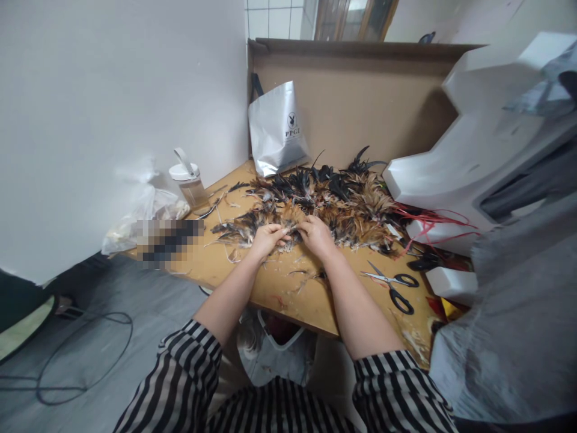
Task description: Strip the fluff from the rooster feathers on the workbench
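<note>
Brown and black feathers (pixel 356 198) lie in a wide loose heap across the wooden table (pixel 270 288). At the heap's near edge, my left hand (pixel 269 239) pinches the quill ends of some feathers between thumb and fingers. Close beside it, my right hand (pixel 318 236) is closed on feathers of the same bunch, back of the hand up. How many feathers each hand grips cannot be made out. Open-bladed scissors with black handles (pixel 391 281) rest to the right of my right forearm.
A silver bag (pixel 277 129) stands against the cardboard back panel (pixel 374 102). On the left are a lidded drink cup (pixel 192 183) and a clear plastic bag (pixel 144 210). Red strings (pixel 435 222) and white foam (pixel 419 180) lie right. Under the table edge sits a white bin (pixel 282 344).
</note>
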`<action>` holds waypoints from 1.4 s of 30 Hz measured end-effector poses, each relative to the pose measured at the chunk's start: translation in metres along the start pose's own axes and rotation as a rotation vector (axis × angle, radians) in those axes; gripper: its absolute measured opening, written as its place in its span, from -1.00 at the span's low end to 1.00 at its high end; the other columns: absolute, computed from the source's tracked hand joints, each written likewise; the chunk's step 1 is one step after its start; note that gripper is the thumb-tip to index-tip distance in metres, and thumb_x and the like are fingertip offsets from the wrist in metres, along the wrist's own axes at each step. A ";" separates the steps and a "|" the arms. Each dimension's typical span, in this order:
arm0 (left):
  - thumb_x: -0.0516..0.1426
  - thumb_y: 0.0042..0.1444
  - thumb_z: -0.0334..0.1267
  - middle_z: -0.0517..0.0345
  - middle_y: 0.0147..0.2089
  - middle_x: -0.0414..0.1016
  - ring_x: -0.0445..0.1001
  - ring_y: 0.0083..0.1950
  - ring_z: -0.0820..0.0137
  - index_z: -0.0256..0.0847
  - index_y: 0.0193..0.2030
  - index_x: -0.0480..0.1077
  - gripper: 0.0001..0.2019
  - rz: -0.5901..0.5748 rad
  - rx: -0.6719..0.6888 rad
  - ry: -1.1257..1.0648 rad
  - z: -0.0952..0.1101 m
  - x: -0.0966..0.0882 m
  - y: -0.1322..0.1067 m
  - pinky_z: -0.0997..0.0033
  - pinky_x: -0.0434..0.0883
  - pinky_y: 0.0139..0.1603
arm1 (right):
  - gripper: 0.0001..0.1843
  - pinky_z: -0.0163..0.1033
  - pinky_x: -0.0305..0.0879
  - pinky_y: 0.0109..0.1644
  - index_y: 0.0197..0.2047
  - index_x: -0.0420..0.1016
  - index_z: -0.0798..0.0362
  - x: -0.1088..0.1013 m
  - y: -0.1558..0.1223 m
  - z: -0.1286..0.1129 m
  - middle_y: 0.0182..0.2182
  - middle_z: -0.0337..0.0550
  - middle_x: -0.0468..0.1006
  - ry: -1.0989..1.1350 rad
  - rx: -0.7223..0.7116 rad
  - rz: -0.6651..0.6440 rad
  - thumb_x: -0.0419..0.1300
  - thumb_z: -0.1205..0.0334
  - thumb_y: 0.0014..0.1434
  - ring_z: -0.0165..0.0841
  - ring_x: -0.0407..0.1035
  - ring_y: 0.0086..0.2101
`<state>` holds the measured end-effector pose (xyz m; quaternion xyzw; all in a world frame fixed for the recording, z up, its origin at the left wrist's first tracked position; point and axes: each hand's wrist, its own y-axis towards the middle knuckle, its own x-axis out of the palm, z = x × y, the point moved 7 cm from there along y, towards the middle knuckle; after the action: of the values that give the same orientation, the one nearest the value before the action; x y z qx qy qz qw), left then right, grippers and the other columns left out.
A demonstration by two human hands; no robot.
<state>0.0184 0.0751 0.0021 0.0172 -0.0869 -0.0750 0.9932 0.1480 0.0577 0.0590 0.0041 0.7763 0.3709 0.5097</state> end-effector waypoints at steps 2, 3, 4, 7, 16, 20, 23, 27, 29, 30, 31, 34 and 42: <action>0.22 -0.17 -0.22 0.00 -0.47 0.49 0.43 -0.49 0.48 -0.39 -0.38 0.42 -0.75 0.020 0.044 0.015 0.002 -0.001 0.001 0.58 0.35 -0.51 | -0.73 -0.25 0.13 -0.17 -0.29 0.50 0.02 0.001 0.000 -0.001 -0.35 -0.06 0.41 -0.012 0.002 -0.023 -0.02 0.30 0.11 -0.30 0.24 -0.25; 0.21 -0.17 -0.22 0.01 -0.47 0.49 0.43 -0.50 0.48 -0.39 -0.38 0.42 -0.75 0.026 0.060 0.024 0.003 -0.002 0.001 0.58 0.35 -0.51 | -0.74 -0.25 0.13 -0.16 -0.29 0.50 0.02 0.001 0.000 -0.001 -0.35 -0.06 0.41 -0.013 0.006 -0.032 -0.02 0.30 0.11 -0.30 0.24 -0.25; 0.21 -0.16 -0.21 0.01 -0.48 0.49 0.42 -0.52 0.49 -0.39 -0.39 0.42 -0.75 0.027 0.070 0.036 0.003 -0.002 0.001 0.57 0.34 -0.52 | -0.74 -0.25 0.13 -0.16 -0.29 0.50 0.02 0.001 0.000 -0.001 -0.35 -0.06 0.40 -0.015 0.012 -0.042 -0.02 0.30 0.11 -0.31 0.23 -0.25; 0.20 -0.15 -0.21 0.04 -0.53 0.47 0.38 -0.59 0.52 -0.39 -0.41 0.42 -0.76 0.003 0.064 0.085 0.001 0.001 0.000 0.57 0.32 -0.56 | -0.75 -0.25 0.13 -0.16 -0.34 0.50 0.04 0.003 0.000 -0.002 -0.36 -0.07 0.39 -0.025 0.034 -0.066 -0.02 0.31 0.10 -0.31 0.23 -0.26; 0.23 -0.18 -0.28 0.06 -0.50 0.46 0.38 -0.56 0.56 -0.39 -0.47 0.37 -0.81 0.037 -0.041 -0.139 -0.008 -0.001 0.002 0.61 0.31 -0.56 | -0.74 -0.26 0.20 -0.19 -0.22 0.44 0.09 -0.006 -0.005 0.020 -0.25 -0.06 0.36 0.282 0.307 0.258 0.08 0.28 -0.01 -0.36 0.28 -0.32; 0.22 -0.17 -0.33 0.11 -0.50 0.45 0.36 -0.55 0.63 -0.38 -0.46 0.37 -0.84 0.074 -0.069 -0.325 -0.007 -0.007 0.004 0.69 0.29 -0.54 | -0.72 -0.26 0.22 -0.29 -0.30 0.45 0.13 0.000 -0.010 0.040 -0.35 -0.09 0.44 0.601 0.563 0.367 0.15 0.16 -0.09 -0.41 0.27 -0.45; 0.23 -0.17 -0.35 0.12 -0.50 0.44 0.35 -0.55 0.65 -0.39 -0.47 0.36 -0.85 0.045 -0.074 -0.400 -0.005 -0.005 0.003 0.72 0.28 -0.55 | -0.70 -0.32 0.16 -0.45 -0.40 0.46 0.13 0.025 -0.011 0.036 -0.57 -0.20 0.42 0.949 0.710 0.220 0.20 0.07 -0.15 -0.45 0.22 -0.56; 0.22 -0.16 -0.37 0.13 -0.50 0.44 0.35 -0.56 0.65 -0.39 -0.45 0.37 -0.86 -0.028 -0.099 -0.406 -0.006 0.001 0.001 0.73 0.28 -0.56 | -0.65 -0.37 0.05 -0.54 -0.41 0.46 0.10 0.046 -0.010 0.015 -0.65 -0.29 0.39 1.209 0.756 0.047 0.28 0.04 -0.27 -0.53 0.15 -0.64; 0.22 -0.15 -0.38 0.13 -0.52 0.44 0.35 -0.56 0.65 -0.40 -0.45 0.37 -0.87 -0.068 -0.101 -0.397 -0.008 0.004 0.000 0.73 0.28 -0.56 | -0.64 -0.38 0.06 -0.54 -0.41 0.44 0.10 0.048 -0.010 0.008 -0.62 -0.28 0.42 1.275 0.745 0.028 0.30 0.06 -0.29 -0.54 0.18 -0.63; 0.22 -0.15 -0.38 0.13 -0.52 0.44 0.36 -0.56 0.65 -0.40 -0.45 0.37 -0.87 -0.088 -0.101 -0.395 -0.008 0.006 0.000 0.73 0.28 -0.56 | -0.65 -0.38 0.06 -0.53 -0.42 0.43 0.10 0.049 -0.010 0.007 -0.60 -0.28 0.43 1.299 0.740 0.027 0.31 0.08 -0.30 -0.53 0.19 -0.62; 0.21 -0.14 -0.38 0.13 -0.51 0.45 0.36 -0.56 0.65 -0.40 -0.45 0.38 -0.88 -0.107 -0.102 -0.391 -0.009 0.007 0.000 0.73 0.29 -0.56 | -0.65 -0.39 0.07 -0.53 -0.43 0.42 0.09 0.048 -0.010 0.006 -0.60 -0.28 0.43 1.317 0.735 0.033 0.32 0.09 -0.30 -0.53 0.20 -0.62; 0.21 -0.13 -0.38 0.10 -0.47 0.47 0.39 -0.54 0.63 -0.41 -0.42 0.39 -0.87 -0.144 -0.119 -0.372 -0.011 0.008 0.000 0.73 0.29 -0.56 | -0.70 -0.39 0.04 -0.54 -0.51 0.39 0.09 0.047 -0.010 0.009 -0.65 -0.31 0.39 1.343 0.718 0.039 0.32 0.10 -0.30 -0.55 0.17 -0.64; 0.19 -0.09 -0.33 -0.02 -0.34 0.51 0.45 -0.45 0.57 -0.40 -0.34 0.38 -0.82 -0.110 -0.144 -0.309 -0.011 0.006 -0.001 0.71 0.30 -0.54 | -0.73 -0.38 -0.02 -0.57 -0.58 0.38 0.10 0.041 -0.009 0.017 -0.73 -0.35 0.30 1.294 0.715 0.089 0.29 0.09 -0.26 -0.55 0.09 -0.68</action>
<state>0.0259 0.0730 -0.0077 -0.0611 -0.2316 -0.1371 0.9612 0.1455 0.0771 0.0183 -0.0182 0.9940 0.0442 -0.0979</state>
